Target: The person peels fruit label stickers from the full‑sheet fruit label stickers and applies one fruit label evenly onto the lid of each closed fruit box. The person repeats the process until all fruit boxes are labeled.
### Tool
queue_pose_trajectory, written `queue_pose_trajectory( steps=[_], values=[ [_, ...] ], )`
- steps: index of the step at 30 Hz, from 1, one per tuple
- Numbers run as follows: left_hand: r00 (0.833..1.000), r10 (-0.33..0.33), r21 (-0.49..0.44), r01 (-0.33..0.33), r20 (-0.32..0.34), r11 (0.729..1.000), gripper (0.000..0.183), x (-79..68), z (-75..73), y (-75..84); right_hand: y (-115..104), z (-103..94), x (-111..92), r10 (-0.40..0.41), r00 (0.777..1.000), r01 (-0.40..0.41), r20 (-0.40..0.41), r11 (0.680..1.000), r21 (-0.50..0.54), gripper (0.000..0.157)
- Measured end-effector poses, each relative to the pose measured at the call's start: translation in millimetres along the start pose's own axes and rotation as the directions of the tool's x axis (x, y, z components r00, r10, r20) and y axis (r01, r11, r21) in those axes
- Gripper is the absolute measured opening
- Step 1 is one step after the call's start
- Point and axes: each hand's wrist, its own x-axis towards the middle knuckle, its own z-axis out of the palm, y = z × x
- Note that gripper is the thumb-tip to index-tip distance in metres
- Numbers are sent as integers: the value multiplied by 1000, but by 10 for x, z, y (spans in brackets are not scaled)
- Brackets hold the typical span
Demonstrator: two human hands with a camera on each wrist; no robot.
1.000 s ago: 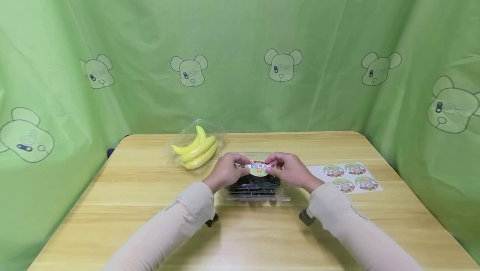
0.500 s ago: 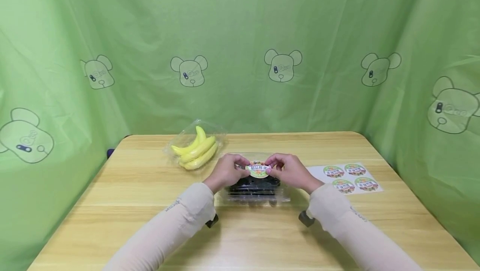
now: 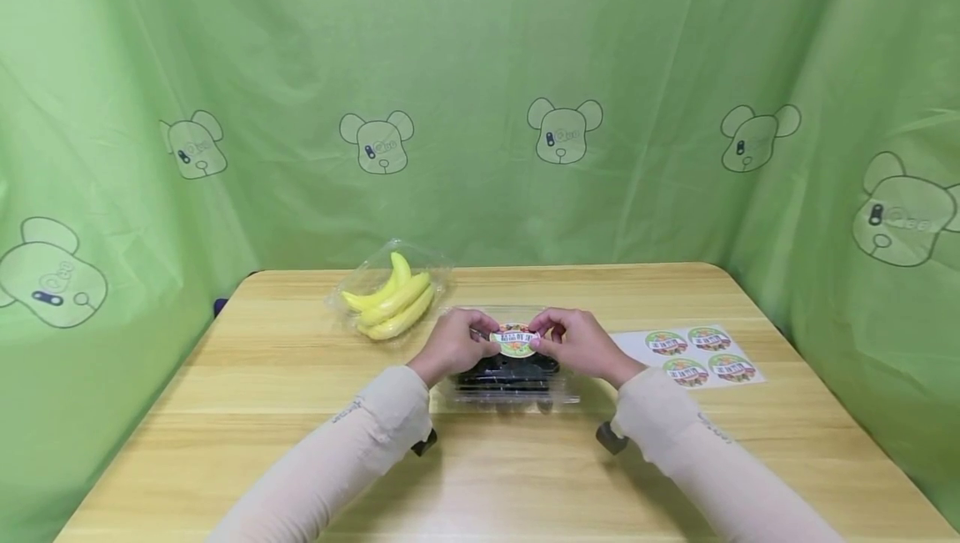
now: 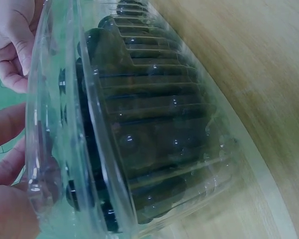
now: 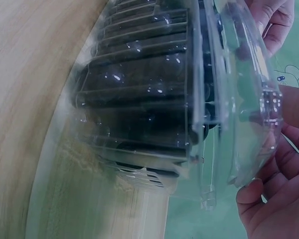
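Observation:
An oval, colourful printed sticker (image 3: 515, 341) lies stretched between the two hands, over the lid of a clear plastic box (image 3: 510, 389). The left hand (image 3: 457, 344) pinches the sticker's left edge with thumb and finger. At its right edge, the right hand (image 3: 581, 345) pinches it in the same way. Dark rounded pieces, partly hidden by glare, fill the clear box (image 4: 154, 124), which has ribbed walls. In the right wrist view the fingers (image 5: 284, 194) are beside the clear lid (image 5: 249, 114). Whether the sticker touches the lid cannot be told.
Yellow bananas (image 3: 393, 301) in a clear package lie at the back left. A white sheet with several similar stickers (image 3: 712, 355) lies right of the box. All stand on a wooden table (image 3: 262, 409), with green curtains (image 3: 465, 42) around it.
The sticker comes to lie slightly lower and flatter than a second ago. Both hands keep their hold on it and barely move; box, bananas and sheet stay put.

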Motion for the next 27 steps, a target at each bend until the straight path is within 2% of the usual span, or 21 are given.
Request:
queue_pose_trajectory(
  steps=[5,20,27],
  values=[
    [1000,9,30,-9,7,1000,22,6,27,-10,12,6,-15,-3,1000,3,3,1000,-9,13],
    [1000,-4,25,4,17,1000,22,-1,54,-17,1,19,-20,-19,1000,19,2,1000,-13,12],
    [1000,0,31,0,17,1000,22,-14,49,-15,14,33,-13,2,1000,-2,1,1000,-16,12]
  ],
)
